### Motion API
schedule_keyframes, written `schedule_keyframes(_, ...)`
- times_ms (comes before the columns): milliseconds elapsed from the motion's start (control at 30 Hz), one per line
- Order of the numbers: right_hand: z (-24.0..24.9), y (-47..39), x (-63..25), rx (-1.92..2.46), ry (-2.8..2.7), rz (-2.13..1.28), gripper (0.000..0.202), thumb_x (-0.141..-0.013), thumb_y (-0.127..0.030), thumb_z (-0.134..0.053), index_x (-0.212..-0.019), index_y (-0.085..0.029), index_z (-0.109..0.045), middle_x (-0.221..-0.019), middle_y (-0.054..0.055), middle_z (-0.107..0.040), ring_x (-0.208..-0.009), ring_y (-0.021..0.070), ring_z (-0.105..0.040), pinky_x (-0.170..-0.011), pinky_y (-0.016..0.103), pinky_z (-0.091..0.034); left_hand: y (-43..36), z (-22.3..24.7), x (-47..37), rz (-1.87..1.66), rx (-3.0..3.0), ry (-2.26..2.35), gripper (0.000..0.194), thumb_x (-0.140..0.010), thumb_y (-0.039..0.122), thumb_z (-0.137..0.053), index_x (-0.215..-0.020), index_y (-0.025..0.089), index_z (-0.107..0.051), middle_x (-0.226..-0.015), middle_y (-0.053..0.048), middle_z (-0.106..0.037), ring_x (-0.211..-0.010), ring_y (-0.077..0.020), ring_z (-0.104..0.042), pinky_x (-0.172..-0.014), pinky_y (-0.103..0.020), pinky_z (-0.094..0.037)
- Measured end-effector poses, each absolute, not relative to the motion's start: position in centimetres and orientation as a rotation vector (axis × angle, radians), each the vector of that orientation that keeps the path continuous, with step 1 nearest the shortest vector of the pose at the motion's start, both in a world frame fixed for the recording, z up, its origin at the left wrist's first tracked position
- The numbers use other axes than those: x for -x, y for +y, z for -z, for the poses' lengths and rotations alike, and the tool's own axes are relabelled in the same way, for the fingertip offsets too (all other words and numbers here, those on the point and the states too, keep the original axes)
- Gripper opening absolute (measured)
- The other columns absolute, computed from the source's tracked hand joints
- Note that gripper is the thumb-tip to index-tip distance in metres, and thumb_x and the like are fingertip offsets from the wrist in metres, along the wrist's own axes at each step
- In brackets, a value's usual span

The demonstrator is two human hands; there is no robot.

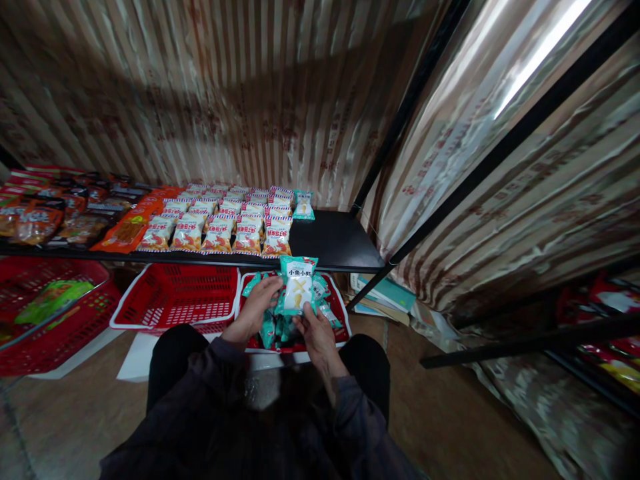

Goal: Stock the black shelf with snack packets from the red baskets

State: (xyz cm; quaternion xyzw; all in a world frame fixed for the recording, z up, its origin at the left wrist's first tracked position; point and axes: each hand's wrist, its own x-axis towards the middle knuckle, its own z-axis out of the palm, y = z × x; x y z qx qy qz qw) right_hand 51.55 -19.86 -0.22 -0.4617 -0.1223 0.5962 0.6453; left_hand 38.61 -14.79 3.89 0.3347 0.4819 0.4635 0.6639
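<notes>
A teal-and-white snack bag (pixel 299 288) stands upright in front of me, its printed front facing up toward me. My right hand (pixel 319 335) pinches it at the lower right corner. At the bag's left edge, the curled fingers of my left hand (pixel 257 305) grip its side. Underneath is a red basket (pixel 344 313) with a white rim, holding several more teal snack bags (pixel 269 330). A single teal bag (pixel 303 205) sits on the black shelf (pixel 333 240), to the right of rows of white-and-orange snack bags (pixel 219 233).
Orange packets (pixel 131 223) and dark snack packs (pixel 83 223) fill the shelf's left part. Two red baskets (pixel 177 300) (pixel 75 337) stand left of mine, the farther one with a green packet. Black shelf posts (pixel 407 257) rise at right, near stacked books (pixel 385 297). Striped curtain hangs behind.
</notes>
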Motion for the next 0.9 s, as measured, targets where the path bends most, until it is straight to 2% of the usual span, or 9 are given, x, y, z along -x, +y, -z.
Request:
schedule_keyframes(167, 0.6, -19.6, -51.8, 1.054, -0.289, -1.335, 0.034, -0.057, -0.036, -0.082, -0.083, -0.021, -0.066, -0.081, -0.001, -0.071, -0.057, 0.0092, -0.061, -0.055, 0.02, -0.055, -15.1, -2.9, -39.4, -1.016, -0.764, 1.039, 0.042, -0.064, 0.035, -0.076, -0.098, 0.016, -0.062, -0.091, -0.009, -0.068, -0.081, -0.0194, -0.065, -0.071, -0.029, -0.049)
schedule_keyframes(333, 1.1, -19.7, -51.9, 1.054, -0.321, -1.334, 0.038, -0.057, -0.034, -0.082, -0.088, -0.02, -0.065, -0.083, 0.0, -0.072, -0.061, 0.0106, -0.063, -0.059, 0.021, -0.054, -14.8, -2.0, -40.2, -1.075, -0.764, 1.085, 0.038, -0.067, 0.026, -0.075, -0.099, 0.013, -0.06, -0.083, -0.008, -0.068, -0.078, -0.0193, -0.067, -0.074, -0.031, -0.051)
schedule_keyframes(500, 1.1, -19.7, -52.1, 1.08, -0.362, -1.311, 0.039, -0.057, -0.034, -0.081, -0.091, -0.021, -0.067, -0.087, 0.0, -0.072, -0.07, 0.0116, -0.065, -0.063, 0.021, -0.054, -14.9, -2.1, -40.7, -1.089, -0.735, 1.132, 0.03, -0.072, 0.02, -0.07, -0.099, 0.013, -0.059, -0.089, -0.01, -0.069, -0.082, -0.0198, -0.068, -0.077, -0.031, -0.052)
schedule_keyframes(700, 1.2, -18.9, -52.9, 1.061, -0.426, -1.229, 0.044, -0.061, -0.038, -0.078, -0.1, -0.022, -0.067, -0.099, 0.003, -0.071, -0.09, 0.0172, -0.065, -0.075, 0.026, -0.053, -14.2, -1.5, -41.2, -1.119, -0.783, 1.124, 0.041, -0.066, 0.024, -0.074, -0.102, 0.012, -0.059, -0.101, -0.014, -0.067, -0.094, -0.0242, -0.065, -0.082, -0.035, -0.051)
schedule_keyframes(900, 0.7, -17.3, -54.0, 1.071, -0.494, -1.224, 0.046, -0.063, -0.041, -0.076, -0.101, -0.018, -0.065, -0.094, 0.006, -0.072, -0.086, 0.0214, -0.067, -0.075, 0.032, -0.053, -13.0, -1.2, -42.3, -1.121, -0.782, 1.06, 0.047, -0.06, 0.03, -0.079, -0.1, 0.013, -0.06, -0.1, -0.014, -0.068, -0.094, -0.0241, -0.065, -0.084, -0.037, -0.051)
